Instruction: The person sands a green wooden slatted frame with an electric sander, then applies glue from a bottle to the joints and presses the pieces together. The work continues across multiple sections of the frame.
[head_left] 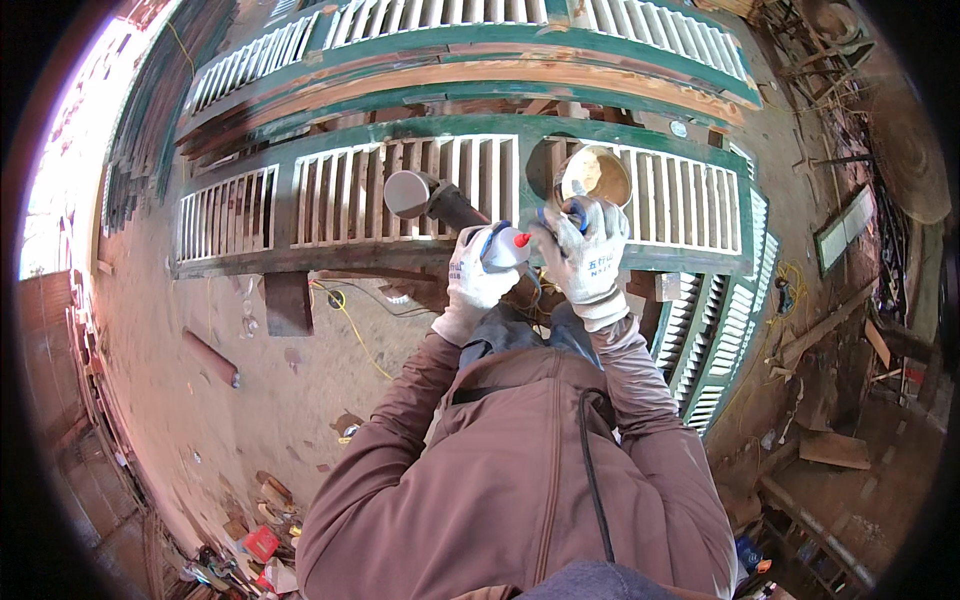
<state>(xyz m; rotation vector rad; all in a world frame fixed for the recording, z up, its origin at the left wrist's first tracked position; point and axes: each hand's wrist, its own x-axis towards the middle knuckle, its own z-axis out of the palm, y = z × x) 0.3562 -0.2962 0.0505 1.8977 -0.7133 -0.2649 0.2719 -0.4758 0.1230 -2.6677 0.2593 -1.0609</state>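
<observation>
Both my hands wear white knit gloves with blue on the palm side. My left hand (474,280) is wrapped round a white squeeze bottle (508,250) with a red tip (521,240). Close to that tip, on its right, my right hand (590,250) has its fingers curled in; whatever they may hold is hidden. Both hands are over the near edge of a green-framed louvered shutter (400,250) with pale slats. Just beyond my right hand, a round tub (597,175) with tan stuff inside sits on the shutter. A white round-topped object (406,193) stands beyond my left hand.
More green shutters (440,15) and long wooden boards (480,75) lie on the far side. Further shutters (735,315) lean at the right. On the dirt floor are a brown tube (212,358), a yellow cord (355,335) and scattered scraps.
</observation>
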